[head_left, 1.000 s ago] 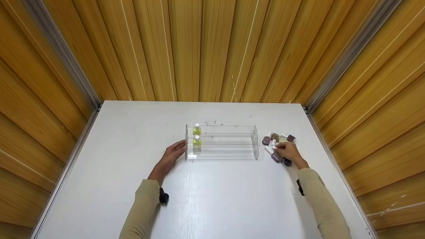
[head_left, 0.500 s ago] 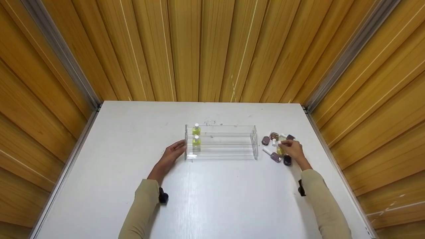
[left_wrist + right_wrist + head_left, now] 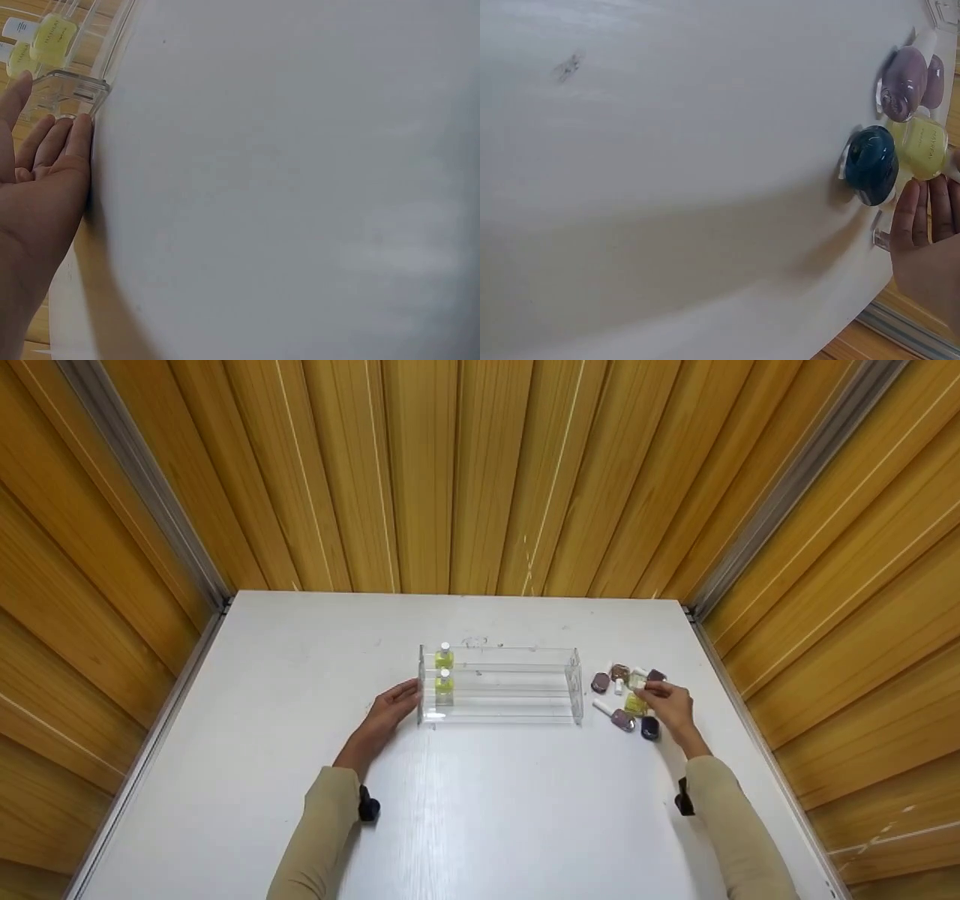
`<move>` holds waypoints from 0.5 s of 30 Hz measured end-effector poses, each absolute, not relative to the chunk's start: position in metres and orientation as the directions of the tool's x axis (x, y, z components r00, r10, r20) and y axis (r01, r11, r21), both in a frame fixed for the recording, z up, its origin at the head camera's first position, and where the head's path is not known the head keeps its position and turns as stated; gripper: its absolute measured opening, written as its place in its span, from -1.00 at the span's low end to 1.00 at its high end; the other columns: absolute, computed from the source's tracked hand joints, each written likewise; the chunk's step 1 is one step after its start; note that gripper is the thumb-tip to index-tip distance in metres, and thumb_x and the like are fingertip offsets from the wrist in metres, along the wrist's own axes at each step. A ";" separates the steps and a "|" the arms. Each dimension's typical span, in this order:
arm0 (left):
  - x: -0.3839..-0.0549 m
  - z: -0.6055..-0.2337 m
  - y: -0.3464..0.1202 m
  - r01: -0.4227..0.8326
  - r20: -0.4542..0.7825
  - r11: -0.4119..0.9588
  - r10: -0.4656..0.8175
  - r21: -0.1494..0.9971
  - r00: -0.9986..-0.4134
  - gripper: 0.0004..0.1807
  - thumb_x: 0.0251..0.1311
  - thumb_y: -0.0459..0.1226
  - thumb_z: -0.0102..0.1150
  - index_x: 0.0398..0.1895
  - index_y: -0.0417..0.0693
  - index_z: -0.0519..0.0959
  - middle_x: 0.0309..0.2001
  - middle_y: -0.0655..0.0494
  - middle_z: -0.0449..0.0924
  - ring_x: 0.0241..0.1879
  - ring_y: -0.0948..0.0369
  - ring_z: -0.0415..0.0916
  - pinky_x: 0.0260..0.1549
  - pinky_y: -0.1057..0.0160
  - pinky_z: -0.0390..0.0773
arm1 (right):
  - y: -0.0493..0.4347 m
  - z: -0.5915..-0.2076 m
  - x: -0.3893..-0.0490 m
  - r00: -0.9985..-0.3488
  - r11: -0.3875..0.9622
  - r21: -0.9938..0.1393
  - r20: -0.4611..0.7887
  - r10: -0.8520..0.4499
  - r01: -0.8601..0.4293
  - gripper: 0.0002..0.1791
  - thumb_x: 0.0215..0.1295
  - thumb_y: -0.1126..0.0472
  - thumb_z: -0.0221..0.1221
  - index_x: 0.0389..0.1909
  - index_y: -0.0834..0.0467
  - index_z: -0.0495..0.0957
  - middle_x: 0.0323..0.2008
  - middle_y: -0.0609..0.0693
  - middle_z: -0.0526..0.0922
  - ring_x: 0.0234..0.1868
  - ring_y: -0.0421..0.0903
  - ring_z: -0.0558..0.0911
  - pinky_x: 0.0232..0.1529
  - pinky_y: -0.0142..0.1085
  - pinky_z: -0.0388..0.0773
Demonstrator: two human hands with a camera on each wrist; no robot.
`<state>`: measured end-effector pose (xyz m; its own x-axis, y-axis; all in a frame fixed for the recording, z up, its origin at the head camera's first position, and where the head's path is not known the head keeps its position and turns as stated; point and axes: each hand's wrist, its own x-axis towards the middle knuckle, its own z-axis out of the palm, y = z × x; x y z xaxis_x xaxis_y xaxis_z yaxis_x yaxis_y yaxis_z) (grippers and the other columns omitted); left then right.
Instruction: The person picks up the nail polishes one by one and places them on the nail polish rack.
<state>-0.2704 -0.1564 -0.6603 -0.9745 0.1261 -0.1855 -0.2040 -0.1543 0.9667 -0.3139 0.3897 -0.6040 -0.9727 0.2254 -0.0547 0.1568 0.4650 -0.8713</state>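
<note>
A clear tiered acrylic rack [image 3: 517,709] stands mid-table in the head view, with two yellow nail polish bottles at its left end, an upper one [image 3: 444,660] and a lower one [image 3: 444,684]. Against the rack's left side rests my left hand [image 3: 385,714], its fingers extended; the left wrist view shows the fingertips right at the clear end panel [image 3: 82,84]. My right hand [image 3: 671,709] pinches a yellow nail polish bottle [image 3: 926,146] at its white cap, among the loose bottles on the right. Fingers partly cover that cap.
Around the right hand lie a dark blue nail polish bottle [image 3: 649,727], a mauve one [image 3: 622,720] with a long white cap, another mauve one [image 3: 601,682] and a brown glittery one [image 3: 620,672]. Wood-patterned walls [image 3: 487,472] border the white table [image 3: 487,810].
My right hand has shifted slightly right, and the yellow bottle under its fingers has come into view. The mauve bottle's long cap has swung a little. My left hand stays at the rack.
</note>
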 end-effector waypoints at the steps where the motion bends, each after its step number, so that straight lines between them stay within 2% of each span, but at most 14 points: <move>1: -0.270 -0.661 -0.156 -0.205 -0.188 -0.148 0.124 0.967 -0.974 -0.39 0.45 -0.19 0.20 0.50 -0.14 0.34 0.49 -0.12 0.36 0.54 0.01 0.24 0.55 0.06 0.21 | 0.389 -0.603 -0.313 -0.975 0.470 -0.870 -0.047 0.216 0.146 -0.51 0.31 0.18 0.38 0.09 0.48 0.59 -0.38 -0.30 0.68 -0.36 -0.51 0.56 -0.28 -0.62 0.56; 10: -0.270 -0.663 -0.156 -0.212 -0.194 -0.161 0.119 0.964 -0.974 -0.40 0.44 -0.20 0.21 0.48 -0.15 0.36 0.48 -0.13 0.38 0.52 0.01 0.26 0.55 0.06 0.21 | 0.372 -0.581 -0.309 -0.983 0.489 -0.872 0.064 0.172 0.028 -0.60 0.27 0.26 0.39 0.01 0.47 0.63 -0.42 -0.34 0.69 -0.36 -0.49 0.59 -0.31 -0.65 0.52; 12: -0.270 -0.663 -0.156 -0.211 -0.193 -0.161 0.120 0.964 -0.974 -0.40 0.44 -0.20 0.21 0.48 -0.15 0.36 0.48 -0.12 0.38 0.52 0.01 0.27 0.55 0.05 0.21 | 0.367 -0.577 -0.309 -0.983 0.495 -0.869 0.086 0.162 0.006 -0.61 0.27 0.26 0.39 0.00 0.46 0.64 -0.40 -0.30 0.71 -0.36 -0.49 0.59 -0.31 -0.65 0.53; 15: -0.270 -0.661 -0.156 -0.215 -0.198 -0.155 0.116 0.964 -0.973 -0.39 0.44 -0.19 0.21 0.49 -0.14 0.36 0.49 -0.11 0.37 0.53 0.02 0.26 0.55 0.06 0.21 | 0.358 -0.571 -0.309 -0.984 0.501 -0.865 0.104 0.143 -0.018 -0.62 0.28 0.24 0.40 0.00 0.41 0.66 -0.31 -0.11 0.78 -0.34 -0.50 0.60 -0.27 -0.65 0.54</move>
<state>-0.2703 -0.1565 -0.6607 -0.9733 0.1160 -0.1980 -0.2147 -0.1552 0.9643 -0.3093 0.3580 -0.5712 -0.9843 0.1431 0.1039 -0.0184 0.5012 -0.8652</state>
